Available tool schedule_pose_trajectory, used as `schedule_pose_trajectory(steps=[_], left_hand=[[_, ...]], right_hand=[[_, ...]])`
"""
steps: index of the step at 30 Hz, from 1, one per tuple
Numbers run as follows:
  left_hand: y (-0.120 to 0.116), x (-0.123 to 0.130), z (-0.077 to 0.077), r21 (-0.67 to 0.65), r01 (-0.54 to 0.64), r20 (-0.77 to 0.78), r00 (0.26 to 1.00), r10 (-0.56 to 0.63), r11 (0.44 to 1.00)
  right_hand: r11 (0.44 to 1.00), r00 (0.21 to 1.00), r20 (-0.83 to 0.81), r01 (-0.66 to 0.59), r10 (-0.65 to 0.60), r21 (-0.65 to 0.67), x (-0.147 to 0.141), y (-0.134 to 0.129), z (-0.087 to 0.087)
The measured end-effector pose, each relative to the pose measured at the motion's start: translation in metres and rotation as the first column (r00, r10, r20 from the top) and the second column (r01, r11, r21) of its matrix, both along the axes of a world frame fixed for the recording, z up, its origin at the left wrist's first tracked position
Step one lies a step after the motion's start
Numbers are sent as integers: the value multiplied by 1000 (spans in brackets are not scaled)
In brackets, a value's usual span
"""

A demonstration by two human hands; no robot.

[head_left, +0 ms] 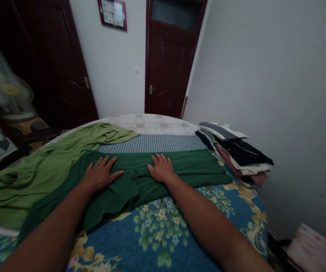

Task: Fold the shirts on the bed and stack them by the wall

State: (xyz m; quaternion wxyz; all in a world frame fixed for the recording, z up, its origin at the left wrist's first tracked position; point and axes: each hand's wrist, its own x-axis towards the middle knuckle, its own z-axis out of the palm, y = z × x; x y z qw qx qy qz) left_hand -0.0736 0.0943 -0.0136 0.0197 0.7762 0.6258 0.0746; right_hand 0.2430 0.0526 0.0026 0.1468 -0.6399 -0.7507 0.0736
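Observation:
A dark green garment (191,166) lies stretched across the table, partly folded over on itself, its exact kind unclear. My left hand (99,174) rests flat on its left part, fingers spread. Farther right along the cloth, my right hand (161,168) presses down with its palm and fingers stretched out. Neither hand grips anything. A light green garment (52,158) is spread loosely to the left, and the dark green cloth overlaps its edge.
A stack of folded clothes (236,151) stands at the right edge by the wall. Under the garments lie a blue floral cover (163,234), a striped cloth (154,143) and a pale patterned tablecloth (151,121). A fan (6,90) stands at the far left.

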Motion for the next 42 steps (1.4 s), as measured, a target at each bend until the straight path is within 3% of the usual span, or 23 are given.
schedule_pose_trajectory(steps=[6,12,17,21,26,30,34,36,38,42], left_hand=[[0,-8,-1,-24,-60,-33,998,59,998],[-2,-5,3,-51,-93,-23,996,92,994],[-12,-2,12,-73,-86,-37,996,83,994],[-28,-6,17,-82,-42,-8,999,42,996],[-61,-23,16,-28,81,180,981,-75,996],[-98,-37,25,23,217,437,876,-205,976],[-137,-42,37,-4,324,543,795,-270,946],[-153,-43,36,-22,358,526,798,-294,933],[-164,-42,31,-15,360,490,816,-307,933],[-171,-36,23,67,281,499,822,-276,957]], right_hand=[[993,994,27,105,-104,-61,47,1,1],[915,919,138,386,-370,-120,150,-1,3],[826,819,172,561,-547,-47,229,-6,-3],[808,796,146,586,-587,53,253,-3,-16],[821,808,148,553,-570,138,254,-7,-20],[820,832,94,509,-546,262,257,-12,-18],[837,938,18,300,-346,457,243,-12,-11],[851,990,-7,122,-138,511,216,-18,-5],[837,995,-28,-63,93,544,173,-32,2],[786,889,-15,-397,458,473,65,-81,9]])
